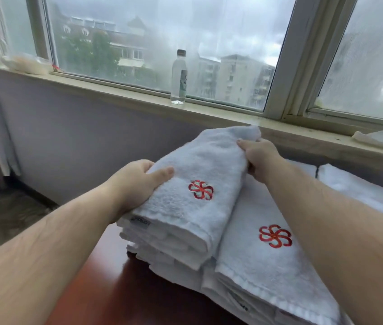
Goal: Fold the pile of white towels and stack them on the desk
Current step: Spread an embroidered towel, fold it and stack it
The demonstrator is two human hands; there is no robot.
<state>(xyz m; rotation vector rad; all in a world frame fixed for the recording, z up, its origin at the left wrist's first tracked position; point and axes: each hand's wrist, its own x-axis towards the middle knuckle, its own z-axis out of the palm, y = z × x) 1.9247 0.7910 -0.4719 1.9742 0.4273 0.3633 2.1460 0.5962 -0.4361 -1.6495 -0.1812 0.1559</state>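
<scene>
One folded towel (197,174) is gripped by left hand (136,184) and right hand (259,156) over the stack (256,261). Stacking is judged underway; squared lowering is needed.

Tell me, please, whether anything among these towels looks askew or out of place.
Yes: the top towel, gripped by the left hand and right hand, sits tilted, its far end raised and one side overlapping the neighbouring stack. The layers under it look staggered. Nothing looks spilled or damaged.
</scene>
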